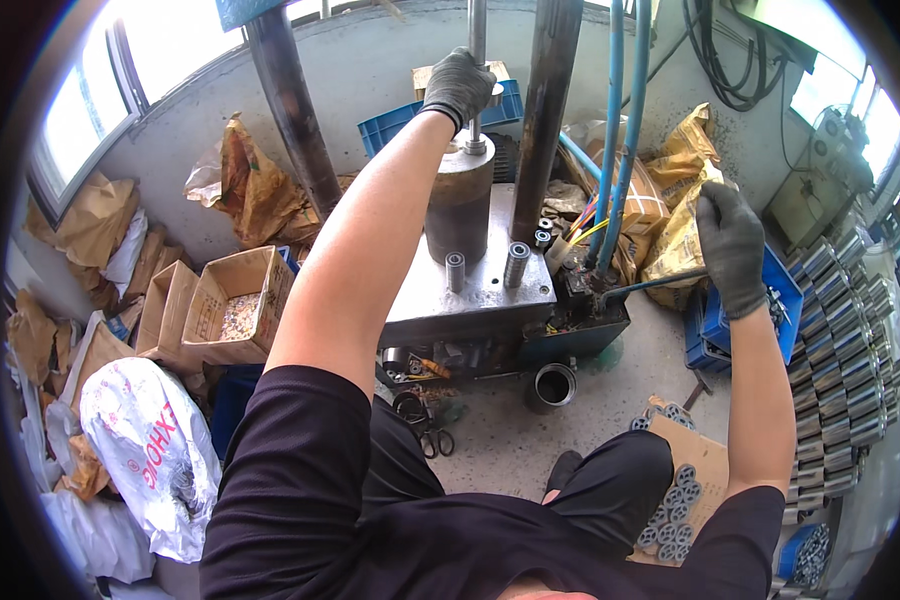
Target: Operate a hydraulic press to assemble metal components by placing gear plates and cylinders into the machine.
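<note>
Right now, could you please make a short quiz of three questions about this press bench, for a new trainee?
1. True or false: the left hand grips the thin vertical rod above the dark cylinder.
2. What does the right hand hold?
A. the scissors
B. the bent metal lever
C. a blue hose
3. Fill in: two small metal sleeves stand on the grey ____ in front of the cylinder.

Key
1. True.
2. B; the scissors lie on the floor and the blue hoses hang apart from the hand.
3. Plate.
</note>
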The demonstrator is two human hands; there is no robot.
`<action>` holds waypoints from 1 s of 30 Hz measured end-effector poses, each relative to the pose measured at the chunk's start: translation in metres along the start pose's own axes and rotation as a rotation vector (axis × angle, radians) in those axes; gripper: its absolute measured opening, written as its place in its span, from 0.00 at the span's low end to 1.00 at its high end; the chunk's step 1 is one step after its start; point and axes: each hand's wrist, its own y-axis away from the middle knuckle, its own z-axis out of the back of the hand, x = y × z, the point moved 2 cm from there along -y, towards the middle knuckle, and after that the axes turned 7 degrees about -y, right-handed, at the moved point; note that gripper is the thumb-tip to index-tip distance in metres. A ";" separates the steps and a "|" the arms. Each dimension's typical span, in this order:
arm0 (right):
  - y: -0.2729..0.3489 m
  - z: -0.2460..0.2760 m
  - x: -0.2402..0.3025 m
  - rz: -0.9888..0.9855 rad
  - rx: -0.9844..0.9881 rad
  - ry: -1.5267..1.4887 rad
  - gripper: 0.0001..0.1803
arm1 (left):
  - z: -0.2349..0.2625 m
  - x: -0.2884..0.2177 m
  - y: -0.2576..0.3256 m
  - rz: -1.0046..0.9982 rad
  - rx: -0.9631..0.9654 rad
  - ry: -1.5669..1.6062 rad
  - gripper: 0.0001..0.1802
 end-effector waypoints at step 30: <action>0.177 0.048 0.039 -0.243 1.146 -0.097 0.19 | -0.002 0.004 -0.002 0.077 0.053 0.108 0.21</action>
